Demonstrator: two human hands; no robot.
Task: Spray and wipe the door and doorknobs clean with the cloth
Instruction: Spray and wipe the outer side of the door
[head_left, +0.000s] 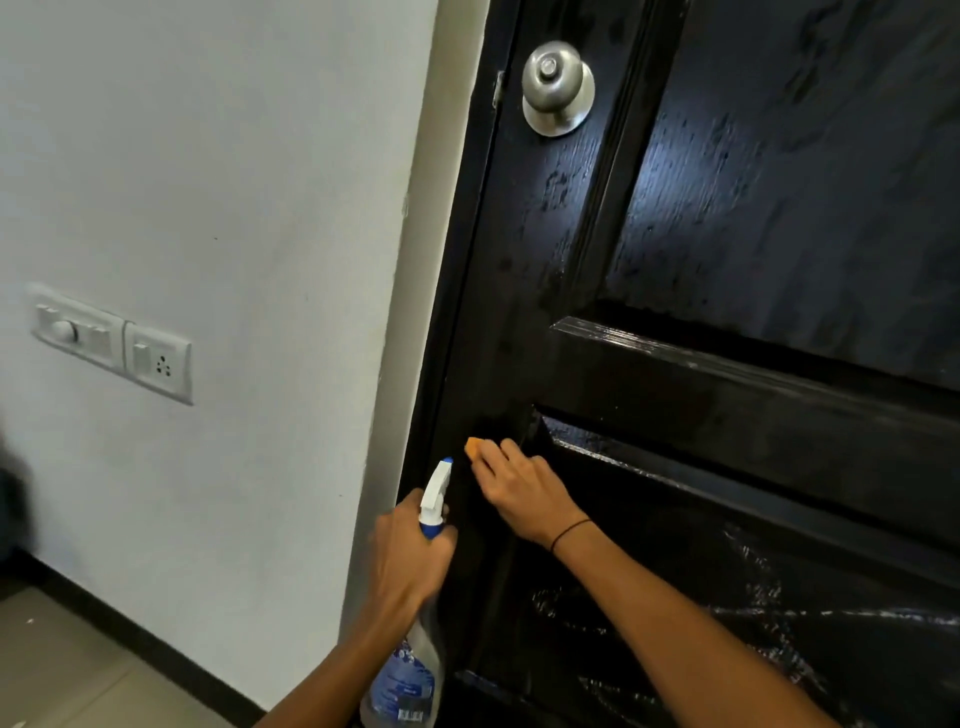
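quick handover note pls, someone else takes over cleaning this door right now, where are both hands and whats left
Left hand: grips the spray bottle by its neck, nozzle aimed up toward the door edge.
Right hand: presses the orange cloth against the black door on its left stile, just above the lower panel.
Done, as far as it shows: the door is wet, with spray blotches on the upper panel and streaks on the lower panel.
Left: wipe off those wet marks and streaks; the silver doorknob higher up has no hand on it and may still need a wipe. Any knob on the other side is not visible.
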